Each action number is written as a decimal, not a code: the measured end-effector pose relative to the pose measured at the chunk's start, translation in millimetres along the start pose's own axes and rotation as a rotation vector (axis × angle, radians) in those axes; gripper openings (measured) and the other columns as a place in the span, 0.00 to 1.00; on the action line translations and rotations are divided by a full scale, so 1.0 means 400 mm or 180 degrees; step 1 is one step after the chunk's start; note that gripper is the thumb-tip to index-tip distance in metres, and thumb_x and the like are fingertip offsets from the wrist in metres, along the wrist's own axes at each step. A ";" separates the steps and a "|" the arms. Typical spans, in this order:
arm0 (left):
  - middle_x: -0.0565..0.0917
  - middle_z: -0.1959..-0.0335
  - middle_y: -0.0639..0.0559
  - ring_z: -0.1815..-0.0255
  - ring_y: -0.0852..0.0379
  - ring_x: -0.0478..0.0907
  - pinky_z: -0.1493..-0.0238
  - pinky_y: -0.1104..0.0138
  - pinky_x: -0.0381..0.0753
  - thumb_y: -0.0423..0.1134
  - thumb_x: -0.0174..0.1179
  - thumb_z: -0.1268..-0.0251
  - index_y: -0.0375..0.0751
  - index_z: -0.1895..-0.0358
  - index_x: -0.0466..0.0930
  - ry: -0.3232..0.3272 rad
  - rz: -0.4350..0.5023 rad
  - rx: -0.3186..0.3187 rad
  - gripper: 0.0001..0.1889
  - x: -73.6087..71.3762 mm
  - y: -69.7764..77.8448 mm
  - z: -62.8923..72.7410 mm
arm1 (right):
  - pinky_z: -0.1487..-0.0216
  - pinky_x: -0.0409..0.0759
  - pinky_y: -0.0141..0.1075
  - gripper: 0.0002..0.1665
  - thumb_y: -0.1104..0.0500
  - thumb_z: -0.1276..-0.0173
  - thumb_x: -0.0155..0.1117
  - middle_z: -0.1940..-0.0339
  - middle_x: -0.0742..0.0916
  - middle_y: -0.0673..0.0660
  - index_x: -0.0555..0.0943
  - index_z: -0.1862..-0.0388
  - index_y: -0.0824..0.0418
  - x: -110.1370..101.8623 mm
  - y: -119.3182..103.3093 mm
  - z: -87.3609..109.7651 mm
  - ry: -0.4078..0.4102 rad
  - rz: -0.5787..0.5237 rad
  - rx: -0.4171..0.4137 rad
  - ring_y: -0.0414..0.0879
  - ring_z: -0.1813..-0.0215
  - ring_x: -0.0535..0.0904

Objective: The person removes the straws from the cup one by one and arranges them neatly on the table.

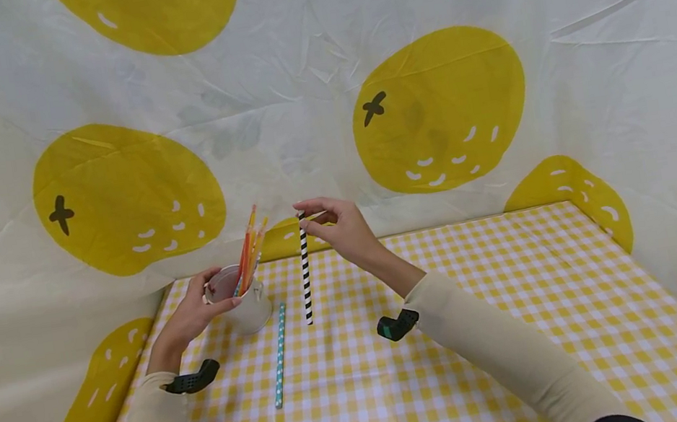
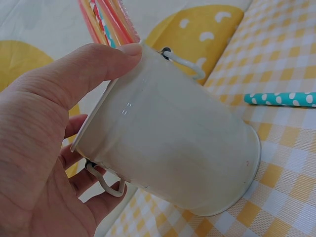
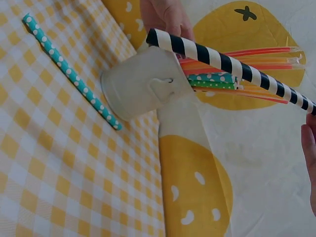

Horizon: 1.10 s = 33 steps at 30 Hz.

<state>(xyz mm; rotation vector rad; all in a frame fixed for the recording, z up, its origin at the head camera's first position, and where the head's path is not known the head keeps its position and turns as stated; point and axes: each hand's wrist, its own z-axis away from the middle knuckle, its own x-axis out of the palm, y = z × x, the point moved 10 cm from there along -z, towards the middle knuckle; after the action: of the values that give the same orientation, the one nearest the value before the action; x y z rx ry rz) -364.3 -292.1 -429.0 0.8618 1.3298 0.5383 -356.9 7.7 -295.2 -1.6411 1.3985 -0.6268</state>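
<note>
A white metal bucket (image 1: 247, 313) with small side handles stands on the checked cloth, holding several straws (image 1: 249, 253) in orange, red and dotted patterns. My left hand (image 1: 194, 307) grips its rim, thumb on the near side and fingers around the far side, as the left wrist view shows. To the right of the bucket, my right hand (image 1: 341, 229) pinches the top end of a black-and-white striped straw (image 1: 306, 274), which hangs nearly upright. A teal straw with white dots (image 1: 280, 357) lies on the cloth in front of the bucket.
The table wears a yellow-and-white checked cloth (image 1: 463, 338). Behind it and at the sides hangs a pale curtain (image 1: 293, 130) printed with big yellow fruit. Each wrist carries a black camera (image 1: 398, 324).
</note>
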 end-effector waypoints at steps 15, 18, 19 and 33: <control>0.52 0.26 0.34 0.30 0.35 0.54 0.35 0.40 0.59 0.49 0.68 0.33 0.40 0.19 0.45 -0.0020 0.0087 -0.0012 0.49 -0.002 -0.001 0.007 | 0.50 0.84 0.42 0.24 0.63 0.29 0.69 0.39 0.81 0.60 0.80 0.35 0.55 0.007 0.119 0.032 -0.0227 -0.0074 0.0440 0.56 0.51 0.85; 0.52 0.26 0.34 0.30 0.35 0.55 0.36 0.40 0.59 0.48 0.68 0.33 0.40 0.19 0.45 -0.0030 0.0097 -0.0013 0.49 -0.001 -0.001 0.007 | 0.51 0.84 0.39 0.25 0.63 0.30 0.69 0.39 0.80 0.60 0.80 0.35 0.54 0.012 0.132 0.041 -0.0280 -0.0086 0.0467 0.53 0.52 0.85; 0.52 0.26 0.34 0.31 0.35 0.55 0.37 0.40 0.59 0.48 0.68 0.32 0.40 0.19 0.45 -0.0033 0.0095 -0.0014 0.49 -0.001 -0.002 0.006 | 0.52 0.84 0.38 0.25 0.63 0.30 0.69 0.39 0.80 0.59 0.80 0.35 0.53 0.014 0.137 0.044 -0.0289 -0.0099 0.0491 0.52 0.52 0.86; 0.53 0.26 0.34 0.31 0.36 0.56 0.36 0.41 0.60 0.48 0.69 0.33 0.40 0.19 0.45 -0.0026 0.0111 -0.0015 0.49 -0.001 0.001 0.005 | 0.53 0.84 0.38 0.27 0.67 0.32 0.70 0.40 0.80 0.61 0.79 0.35 0.56 0.059 0.186 0.076 -0.0476 -0.0251 0.0618 0.53 0.52 0.87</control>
<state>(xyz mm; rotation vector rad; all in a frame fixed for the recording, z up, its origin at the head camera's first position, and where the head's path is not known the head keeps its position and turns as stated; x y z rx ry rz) -362.5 -292.5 -428.4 0.8839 1.3077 0.5644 -365.0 -5.8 -377.6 -1.5599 1.1340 -0.6501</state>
